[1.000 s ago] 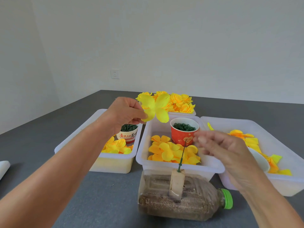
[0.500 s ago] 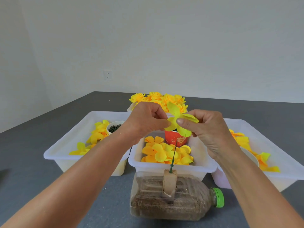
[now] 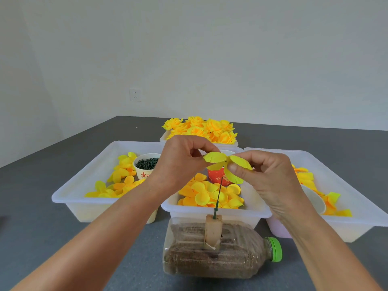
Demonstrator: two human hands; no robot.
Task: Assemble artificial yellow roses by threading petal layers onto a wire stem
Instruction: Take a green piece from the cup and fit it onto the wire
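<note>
A thin green wire stem (image 3: 218, 196) stands upright in a small wooden block (image 3: 213, 229) fixed on a sand-filled plastic bottle (image 3: 220, 255) lying on its side. Both hands hold a yellow petal layer (image 3: 225, 164) flat over the wire's top end. My left hand (image 3: 180, 162) pinches its left petal; my right hand (image 3: 266, 175) pinches its right petals between thumb and fingers. Whether the wire tip passes through the layer's centre is hidden by the petals.
White tubs stand on the grey table: a left tub (image 3: 84, 198) with petals and a cup of green pieces (image 3: 147, 165), a middle tub (image 3: 210, 208) with petals and a red cup (image 3: 218, 177), a right tub (image 3: 357, 215), and a far tub of finished roses (image 3: 201, 129).
The left hand carried the petal layer from up and left to above the wire. The right hand came up and took hold of its right side, and the layer now lies flat over the stem.
</note>
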